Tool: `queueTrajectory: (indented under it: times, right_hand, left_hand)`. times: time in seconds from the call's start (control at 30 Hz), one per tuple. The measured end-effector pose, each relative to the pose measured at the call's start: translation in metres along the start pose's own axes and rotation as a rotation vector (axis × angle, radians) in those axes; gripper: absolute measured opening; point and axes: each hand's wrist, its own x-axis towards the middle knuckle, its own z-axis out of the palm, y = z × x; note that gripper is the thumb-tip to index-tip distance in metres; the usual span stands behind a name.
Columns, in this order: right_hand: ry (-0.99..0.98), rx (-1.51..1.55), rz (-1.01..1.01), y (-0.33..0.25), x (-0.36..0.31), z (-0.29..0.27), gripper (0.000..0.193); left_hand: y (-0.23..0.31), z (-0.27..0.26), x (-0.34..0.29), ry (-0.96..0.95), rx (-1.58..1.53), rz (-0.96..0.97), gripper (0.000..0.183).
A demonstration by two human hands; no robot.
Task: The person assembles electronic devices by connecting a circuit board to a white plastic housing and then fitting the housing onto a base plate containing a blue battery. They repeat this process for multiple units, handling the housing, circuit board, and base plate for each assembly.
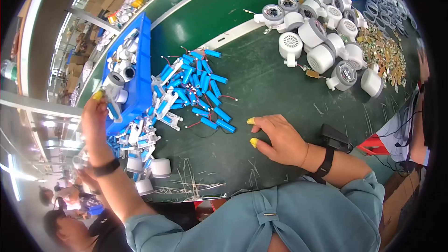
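Note:
At the left, my left hand (95, 112) is raised at the side of the blue bin (143, 65), with yellow covers on its fingertips. Its fingers are closed on a white round-headed unit (112, 84) with a grey ring; a blue cylinder shows on the part below it. My right hand (284, 142) hovers over the green table, thumb and forefinger apart, holding nothing. Yellow tips cover those two fingers as well. Left of it lies a pile of blue cylindrical batteries (205, 81) with thin red and black leads.
White round housings (322, 42) are heaped at the far right, beside small circuit boards (385, 56) and grey rings (382, 9). White plastic parts (140, 133) lie by the bin. A black device (335, 136) sits near my right wrist. Other people are at both sides.

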Motion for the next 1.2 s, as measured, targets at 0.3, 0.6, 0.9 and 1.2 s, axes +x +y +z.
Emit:
queueTrajectory:
  times: [0.3, 0.6, 0.9, 1.2]
  right_hand:
    - [0.025, -0.022, -0.02, 0.005, -0.003, 0.0, 0.041]
    - [-0.009, -0.018, 0.024, 0.004, 0.0, 0.003, 0.039]
    - [-0.117, 0.079, 0.063, 0.009, 0.006, -0.023, 0.032]
    - [0.085, -0.131, 0.202, 0.025, 0.007, -0.061, 0.023]
  left_hand:
    - [-0.063, -0.014, 0.051, 0.162, 0.489, 0.017, 0.026]
    - [-0.079, 0.06, -0.011, 0.04, 0.741, 0.287, 0.027]
    - [-0.08, 0.164, -0.131, -0.58, 0.931, 0.375, 0.02]
    - [-0.088, 0.125, -0.153, -0.494, 1.1, 0.272, 0.037]
